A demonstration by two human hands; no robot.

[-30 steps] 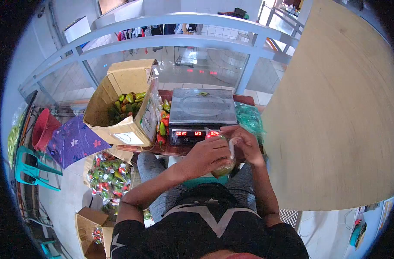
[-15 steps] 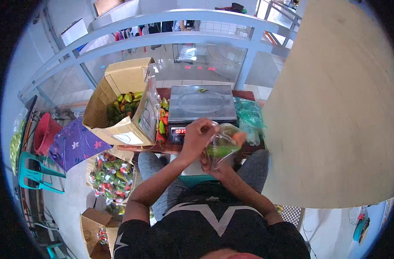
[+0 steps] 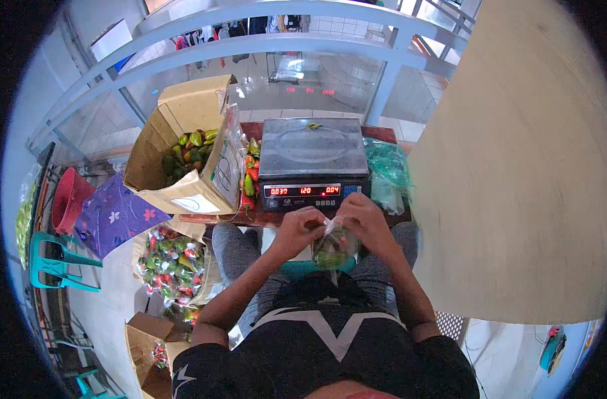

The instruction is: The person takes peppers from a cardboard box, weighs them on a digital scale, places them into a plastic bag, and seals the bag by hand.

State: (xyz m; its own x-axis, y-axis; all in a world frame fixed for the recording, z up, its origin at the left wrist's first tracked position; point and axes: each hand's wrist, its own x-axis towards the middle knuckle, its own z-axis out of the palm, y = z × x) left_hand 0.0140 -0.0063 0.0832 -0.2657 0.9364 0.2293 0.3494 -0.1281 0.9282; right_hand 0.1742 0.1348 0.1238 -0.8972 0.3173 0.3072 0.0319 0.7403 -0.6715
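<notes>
Between my two hands hangs a clear plastic bag (image 3: 335, 249) with green and reddish vegetables in it, likely peppers. My left hand (image 3: 302, 229) pinches the left side of the bag's gathered top. On the right side of the same top, my right hand (image 3: 364, 223) has its fingers closed on the plastic. Just beyond the hands stands a digital scale (image 3: 311, 149) with a lit red display and a small green piece on its plate. Red and green peppers (image 3: 250, 179) lie along the scale's left side.
A cardboard box (image 3: 217, 183) of green peppers stands left of the scale. Green plastic bags (image 3: 388, 166) lie on its right. Bagged peppers (image 3: 174, 269) fill a container on the floor at left. A large tan panel (image 3: 516, 166) rises at right.
The bag has moved down and now hangs upright from both hands. My right hand has come up from beneath it to its top. The scale's display is uncovered.
</notes>
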